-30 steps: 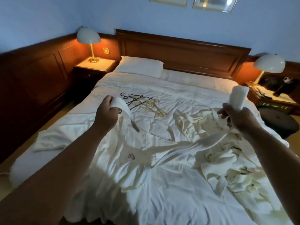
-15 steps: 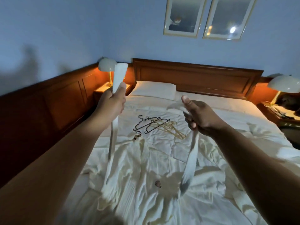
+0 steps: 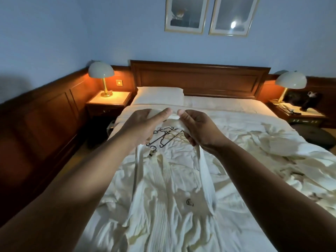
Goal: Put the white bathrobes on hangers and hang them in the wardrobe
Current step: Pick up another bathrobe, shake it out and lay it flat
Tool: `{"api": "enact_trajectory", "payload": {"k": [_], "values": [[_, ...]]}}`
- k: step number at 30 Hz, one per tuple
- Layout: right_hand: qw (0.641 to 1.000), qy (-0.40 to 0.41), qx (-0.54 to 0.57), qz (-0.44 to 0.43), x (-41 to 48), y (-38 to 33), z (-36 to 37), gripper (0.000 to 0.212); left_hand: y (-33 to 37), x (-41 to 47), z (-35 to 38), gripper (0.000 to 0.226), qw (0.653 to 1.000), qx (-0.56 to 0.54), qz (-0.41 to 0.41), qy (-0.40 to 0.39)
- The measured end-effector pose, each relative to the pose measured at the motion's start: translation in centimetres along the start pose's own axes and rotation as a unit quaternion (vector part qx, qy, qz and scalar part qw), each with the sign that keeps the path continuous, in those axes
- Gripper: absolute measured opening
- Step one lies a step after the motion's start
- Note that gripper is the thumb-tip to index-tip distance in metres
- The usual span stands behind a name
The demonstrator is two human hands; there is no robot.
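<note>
over bed [image 3: 232, 122], belt [image 3: 205, 176] in both hands [image 3: 143, 124]

The bathrobe [image 3: 163, 179] is white with a ribbed stripe pattern down the front, belt [image 3: 206, 177] plain white too. There's black hangers [image 3: 157, 132] plus some cream hangers [image 3: 177, 138]. The headboard [image 3: 200, 80] is reddish-brown wood, wall [image 3: 54, 33] pale blue, lamp [image 3: 101, 70] has a white shade and brass stem.

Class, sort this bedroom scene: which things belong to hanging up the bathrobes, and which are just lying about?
Job in hand: bathrobe; white belt; left hand and right hand, both gripping the belt; hangers.
Lying about: pillow; left lamp; right lamp; framed pictures.
</note>
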State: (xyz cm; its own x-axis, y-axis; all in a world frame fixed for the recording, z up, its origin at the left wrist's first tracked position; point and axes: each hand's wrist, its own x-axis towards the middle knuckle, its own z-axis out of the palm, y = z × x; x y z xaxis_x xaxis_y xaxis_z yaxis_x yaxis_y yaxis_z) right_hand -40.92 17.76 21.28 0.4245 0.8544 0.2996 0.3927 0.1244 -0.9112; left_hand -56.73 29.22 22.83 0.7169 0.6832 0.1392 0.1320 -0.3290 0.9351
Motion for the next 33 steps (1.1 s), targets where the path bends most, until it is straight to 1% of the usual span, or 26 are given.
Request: {"api": "enact_trajectory", "payload": {"k": [2,4,6,7,8,10,11,13,15,17,19,20,21,24,25,26,28,30,32,33], "values": [[1.0,0.004,0.002,0.004,-0.2,0.0,0.0,0.046,-0.2,-0.1,0.0,0.051,1.0,-0.014,0.009,-0.008],[1.0,-0.004,0.009,0.004,-0.5,0.0,-0.1,0.046,-0.7,0.2,0.2,0.051,1.0,-0.023,0.004,0.012],[1.0,-0.017,0.016,-0.008,-0.9,0.0,0.2,0.044,-1.0,0.5,0.5,0.06,1.0,-0.009,-0.013,0.02],[1.0,-0.014,0.017,-0.012,-1.1,0.0,0.4,0.042,-1.3,0.6,0.7,0.061,1.0,-0.017,-0.021,0.003],[1.0,-0.01,0.013,-0.018,-1.3,-0.2,0.6,0.04,-1.4,0.6,0.8,0.055,0.999,-0.037,-0.024,-0.011],[1.0,0.005,-0.004,-0.013,-1.6,0.1,0.6,0.041,-1.4,0.5,1.4,0.03,0.997,-0.065,-0.011,-0.029],[1.0,0.008,-0.014,-0.007,-1.7,0.1,0.7,0.042,-1.3,0.5,1.4,0.019,0.998,-0.063,0.008,-0.024],[1.0,0.006,-0.018,0.002,-2.5,0.6,0.2,0.042,-1.0,0.7,2.1,0.011,0.997,-0.053,0.048,-0.014],[1.0,-0.018,-0.012,0.006,-3.7,1.3,-0.8,0.042,-0.2,0.8,2.4,0.013,0.995,-0.067,0.073,0.005],[0.996,-0.051,-0.064,0.045,-5.2,3.1,-2.3,0.035,0.7,1.1,2.6,0.017,0.991,-0.084,0.102,0.021],[0.978,-0.084,-0.147,0.12,-6.8,6.6,-3.7,0.026,1.5,1.3,2.9,0.015,0.99,-0.064,0.122,0.021],[0.97,-0.077,-0.169,0.158,-7.5,8.6,-4.4,0.018,1.7,1.3,3.5,0.014,0.991,-0.041,0.128,0.016],[0.964,-0.053,-0.175,0.191,-8.3,10.4,-5.0,0.016,1.8,1.2,4.1,0.014,0.992,-0.019,0.127,0.012],[0.958,0.051,-0.135,0.246,-9.3,12.6,-6.9,0.032,1.0,1.5,6.0,0.015,0.995,0.021,0.102,0.002],[0.961,0.074,-0.104,0.246,-9.2,12.2,-7.5,0.035,0.6,1.7,6.6,0.021,0.996,0.023,0.091,0.002],[0.967,0.087,-0.067,0.231,-9.0,11.5,-8.1,0.037,0.4,2.0,7.1,0.027,0.997,0.019,0.078,0.005],[0.979,0.109,-0.017,0.174,-8.3,9.5,-9.9,0.036,0.7,2.4,8.2,0.03,0.998,-0.002,0.058,0.022],[0.981,0.146,-0.042,0.118,-7.3,7.8,-11.6,0.036,1.1,2.7,9.0,0.026,0.998,-0.014,0.057,0.037],[0.965,0.221,-0.102,0.102,-6.2,7.2,-13.8,0.041,1.6,2.7,9.5,0.021,0.997,-0.013,0.067,0.046],[0.951,0.266,-0.117,0.109,-5.8,7.2,-15.2,0.04,1.8,2.7,9.6,0.02,0.996,-0.015,0.07,0.052]]}}
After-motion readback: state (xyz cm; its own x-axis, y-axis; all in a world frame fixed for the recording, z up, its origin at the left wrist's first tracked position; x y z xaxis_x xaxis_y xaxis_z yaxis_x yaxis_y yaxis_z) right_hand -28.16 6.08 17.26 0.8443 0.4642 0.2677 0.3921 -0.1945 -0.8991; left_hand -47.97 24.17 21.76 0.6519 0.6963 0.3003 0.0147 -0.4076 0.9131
